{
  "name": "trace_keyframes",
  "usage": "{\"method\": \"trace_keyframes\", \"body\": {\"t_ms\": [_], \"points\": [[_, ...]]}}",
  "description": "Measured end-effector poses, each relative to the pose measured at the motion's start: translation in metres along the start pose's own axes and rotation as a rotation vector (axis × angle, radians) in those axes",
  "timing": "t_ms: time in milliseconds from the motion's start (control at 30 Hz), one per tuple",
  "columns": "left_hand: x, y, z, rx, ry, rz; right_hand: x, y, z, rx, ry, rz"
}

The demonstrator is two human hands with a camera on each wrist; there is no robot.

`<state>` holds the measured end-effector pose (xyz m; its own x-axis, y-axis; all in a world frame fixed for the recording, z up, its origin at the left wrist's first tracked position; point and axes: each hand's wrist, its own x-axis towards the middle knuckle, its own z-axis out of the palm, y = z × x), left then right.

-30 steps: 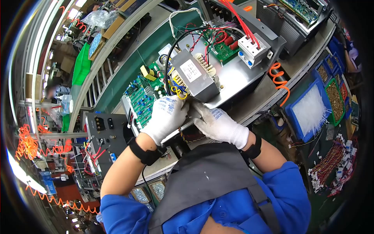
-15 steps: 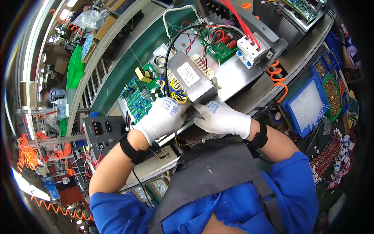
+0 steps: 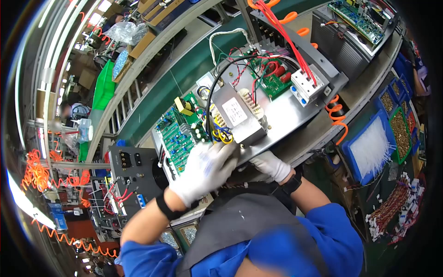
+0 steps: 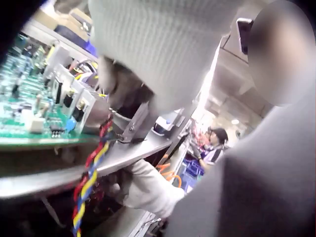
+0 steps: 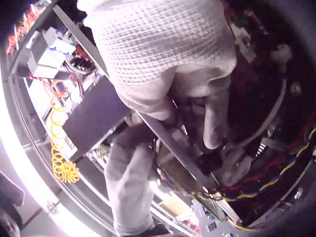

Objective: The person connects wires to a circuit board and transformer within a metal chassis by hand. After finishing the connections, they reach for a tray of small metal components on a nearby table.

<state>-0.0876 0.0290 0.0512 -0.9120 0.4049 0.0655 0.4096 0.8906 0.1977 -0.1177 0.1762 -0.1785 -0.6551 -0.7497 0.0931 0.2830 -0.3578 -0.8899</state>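
In white knit gloves, my left hand (image 3: 210, 168) is at the near corner of the grey transformer (image 3: 237, 115), just below looped yellow and blue wires (image 3: 224, 135). Its curled fingers meet the upper end of a twisted red, yellow and blue wire bundle (image 4: 90, 175), which hangs over the plate's edge. My right hand (image 3: 270, 165) reaches under the metal plate (image 3: 288, 117), its fingers hidden in the head view. Up close in the right wrist view, one finger (image 5: 216, 123) points down past the plate edge; I cannot tell whether this hand holds anything.
A green circuit board (image 3: 175, 136) lies left of the transformer; white breakers (image 3: 309, 85) with red cables stand right. A grey panel unit (image 3: 134, 166) sits at left. Blue bins (image 3: 367, 152) and wire harnesses (image 3: 394, 207) are at far right. An orange coiled hose (image 3: 339, 122) hangs by the line.
My right hand has left its place beside the left hand and gone under the plate's edge. The left hand has turned, staying by the transformer's corner. The head view has shifted.
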Motion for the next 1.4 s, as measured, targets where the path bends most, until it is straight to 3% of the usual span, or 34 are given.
{"method": "trace_keyframes", "body": {"t_ms": [33,67,100,133,167,200,233,267,300,367,400,433,500,533,567,633,667,700,733,767,800,833,867,967,1000,1100,1167,1200,1233,1300,1400], "points": [[-0.013,0.007,-0.002,-0.087,0.322,0.063,-0.002,-0.015,0.013,0.225,0.108,0.095],[-0.035,0.012,-0.006,-0.045,0.265,-0.101,-0.002,-0.004,0.020,0.322,0.199,-0.004],[-0.056,0.016,-0.009,-0.011,0.214,-0.274,0.000,-0.001,0.024,0.189,0.267,0.020],[-0.066,0.020,-0.007,-0.021,0.098,-0.379,0.002,0.004,0.031,0.258,0.343,-0.015],[-0.069,0.025,-0.004,0.024,-0.083,-0.471,0.004,0.007,0.036,0.321,0.413,-0.051],[-0.074,0.023,0.010,0.078,-0.024,-0.405,0.005,0.000,0.036,0.301,0.394,-0.033],[-0.079,0.019,0.027,0.132,0.035,-0.338,0.005,-0.011,0.036,-0.463,0.401,-0.128],[-0.082,0.020,0.034,0.063,0.003,-0.385,0.005,-0.017,0.036,-1.228,0.362,-0.230],[-0.083,0.020,0.037,0.042,0.021,-0.398,0.004,-0.018,0.036,-1.251,0.340,-0.225],[-0.083,0.018,0.041,0.007,0.013,-0.495,0.004,-0.018,0.037,-1.235,0.515,-0.408],[-0.087,0.016,0.038,-0.094,0.119,-0.478,0.002,-0.012,0.043,-0.713,0.608,-0.281],[-0.088,0.014,0.030,-0.106,0.129,-0.474,0.002,-0.012,0.044,-0.729,0.608,-0.281],[-0.087,0.014,0.010,-0.268,0.180,-0.478,-0.001,-0.019,0.053,-0.353,0.725,-0.157],[-0.090,0.014,0.007,-0.436,0.081,-0.617,0.000,-0.017,0.054,-0.416,0.743,-0.179],[-0.087,0.013,-0.001,-0.437,0.089,-0.611,0.002,-0.019,0.051,-0.422,0.744,-0.186],[-0.071,0.005,-0.024,-0.444,-0.053,-0.684,0.005,-0.023,0.042,-1.107,0.611,-0.527],[-0.064,-0.002,-0.036,-0.273,-0.002,-0.528,-0.001,-0.020,0.038,-1.109,0.609,-0.529],[-0.059,-0.007,-0.034,-0.244,0.112,-0.378,-0.010,-0.013,0.034,-0.594,0.619,-0.183],[-0.051,-0.004,-0.035,-0.232,0.043,-0.310,-0.016,-0.009,0.035,-0.071,0.593,0.154],[-0.043,0.004,-0.035,-0.219,-0.025,-0.243,-0.021,-0.013,0.039,-0.068,0.591,0.153],[-0.041,0.011,-0.032,-0.204,-0.186,-0.222,-0.024,-0.023,0.044,-0.396,0.659,0.090],[-0.046,0.012,-0.019,-0.082,-0.162,-0.078,-0.026,-0.032,0.047,-0.727,0.717,0.021],[-0.044,0.008,-0.019,-0.081,-0.207,-0.099,-0.029,-0.039,0.043,-0.728,0.738,-0.098],[-0.039,-0.008,-0.032,-0.042,-0.238,-0.212,-0.053,-0.009,0.022,-0.607,0.701,-0.069],[-0.041,-0.010,-0.038,-0.011,-0.258,-0.201,-0.062,-0.016,0.020,-0.598,0.706,0.019],[-0.033,-0.005,-0.039,0.022,-0.260,-0.195,-0.089,-0.011,-0.015,-0.751,0.767,0.045],[-0.030,-0.001,-0.024,0.070,-0.217,-0.142,-0.114,-0.012,-0.041,-0.840,0.620,0.250],[-0.025,0.008,-0.024,0.120,-0.206,-0.102,-0.118,-0.016,-0.047,-0.975,0.467,0.472],[-0.020,0.016,-0.025,0.169,-0.196,-0.063,-0.119,-0.020,-0.050,-0.988,0.465,0.470],[-0.017,0.020,-0.020,0.174,-0.126,-0.041,-0.107,-0.059,-0.027,-1.214,0.403,-0.050],[-0.019,0.008,-0.019,-0.063,-0.102,-0.060,-0.054,-0.139,0.033,-1.021,0.330,-0.112]]}}
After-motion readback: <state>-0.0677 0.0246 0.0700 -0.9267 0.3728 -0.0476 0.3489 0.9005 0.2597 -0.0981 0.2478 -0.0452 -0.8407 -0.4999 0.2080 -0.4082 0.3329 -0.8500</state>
